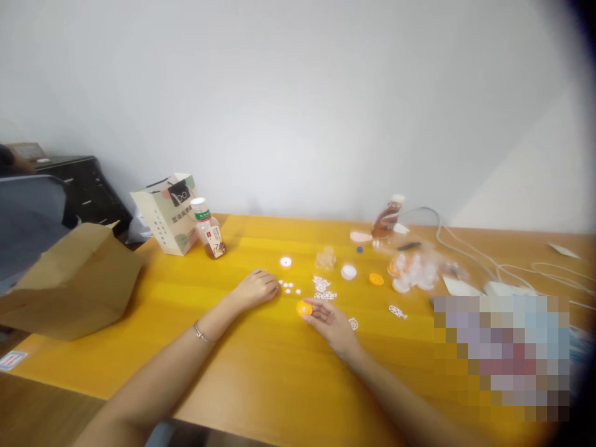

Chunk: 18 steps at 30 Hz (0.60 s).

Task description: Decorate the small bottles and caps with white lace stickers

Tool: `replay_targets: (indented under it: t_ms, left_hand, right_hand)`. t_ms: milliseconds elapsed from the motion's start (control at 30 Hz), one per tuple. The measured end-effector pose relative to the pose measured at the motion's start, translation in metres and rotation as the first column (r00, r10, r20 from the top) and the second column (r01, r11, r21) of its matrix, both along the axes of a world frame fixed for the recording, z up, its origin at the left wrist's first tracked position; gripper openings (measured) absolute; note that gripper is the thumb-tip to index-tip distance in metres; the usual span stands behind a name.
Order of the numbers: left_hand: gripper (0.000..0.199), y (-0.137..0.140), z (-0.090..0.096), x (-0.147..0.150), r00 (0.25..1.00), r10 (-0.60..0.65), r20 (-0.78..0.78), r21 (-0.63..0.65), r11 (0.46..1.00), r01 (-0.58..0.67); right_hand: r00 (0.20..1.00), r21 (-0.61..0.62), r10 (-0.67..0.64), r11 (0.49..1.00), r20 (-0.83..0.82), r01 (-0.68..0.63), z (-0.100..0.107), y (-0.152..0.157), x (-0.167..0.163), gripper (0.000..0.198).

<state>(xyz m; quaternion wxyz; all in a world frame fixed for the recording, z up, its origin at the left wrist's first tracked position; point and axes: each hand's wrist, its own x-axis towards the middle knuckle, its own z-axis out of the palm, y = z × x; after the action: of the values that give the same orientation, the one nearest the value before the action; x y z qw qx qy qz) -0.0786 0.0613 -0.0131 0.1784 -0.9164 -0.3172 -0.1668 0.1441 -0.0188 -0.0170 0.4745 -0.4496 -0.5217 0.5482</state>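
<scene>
My right hand (329, 321) pinches a round orange disc (304, 308) with a pale centre between thumb and fingers, just over the table. My left hand (257, 288) rests on the tabletop, its fingers curled down and together; whether anything is in them is hidden. Beside its fingertips lie several small white pieces (288, 287). White cut-out pieces with holes (322, 288) lie beyond my right hand, and another white cut-out (353, 324) is by its wrist. A round white and orange piece (285, 262) sits farther back.
A paper bag (167, 217) and a drink bottle (208, 230) stand at the back left, with brown paper (69, 279) at the left edge. To the right are an orange ring (376, 279), clustered white parts (416, 272), a tilted brown bottle (387, 216) and white cables (470, 251).
</scene>
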Motion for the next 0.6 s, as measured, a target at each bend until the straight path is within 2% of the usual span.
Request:
replay_targets:
  t_ms: [100, 233, 367, 600]
  left_hand:
    - [0.018, -0.007, 0.004, 0.005, 0.998, -0.013, 0.058, 0.013, 1.0, 0.012]
    - [0.01, -0.03, 0.011, 0.023, 0.952, -0.184, 0.244, 0.063, 0.983, 0.174]
    - [0.01, -0.051, 0.016, 0.039, 0.924, -0.319, 0.21, 0.082, 0.948, 0.308]
    - [0.011, -0.056, 0.021, 0.041, 0.945, -0.287, 0.159, 0.068, 0.958, 0.28]
  right_hand:
    - [1.0, -0.006, 0.002, 1.0, -0.007, -0.002, -0.001, 0.001, 0.001, 0.034]
    - [0.999, -0.02, 0.015, 1.0, -0.029, -0.016, -0.001, 0.002, 0.002, 0.035]
    - [0.996, -0.019, 0.054, 0.998, -0.067, -0.055, -0.001, 0.002, 0.002, 0.035]
    - [0.991, -0.001, 0.084, 0.996, -0.106, -0.085, -0.001, 0.001, 0.002, 0.035]
